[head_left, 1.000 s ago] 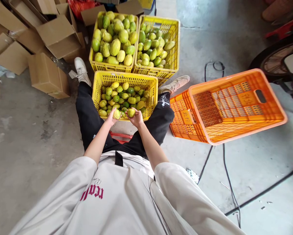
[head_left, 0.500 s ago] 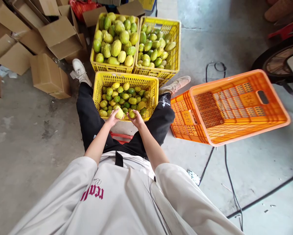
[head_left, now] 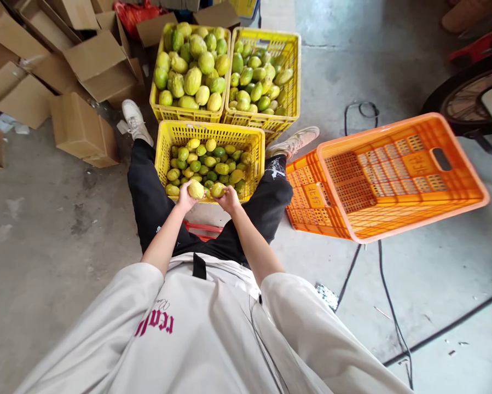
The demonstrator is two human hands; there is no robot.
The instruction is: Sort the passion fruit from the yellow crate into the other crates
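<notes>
My left hand is closed round a pale yellow lemon. In my right hand is another yellow-green lemon, gripped by the fingers from the right side. The two lemons are close together but apart, over the near rim of a yellow plastic crate between my legs. Many small green and yellow lemons lie inside that crate, below and beyond my hands.
Behind stand two more yellow crates, one heaped with large lemons, the other with greener ones. An orange crate is at my right, near black cables and a wheel. Cardboard boxes pile up at left.
Both lemons have turned or shifted slightly in my hands. My left hand has moved a little left, and the right-hand lemon now shows more plainly.
</notes>
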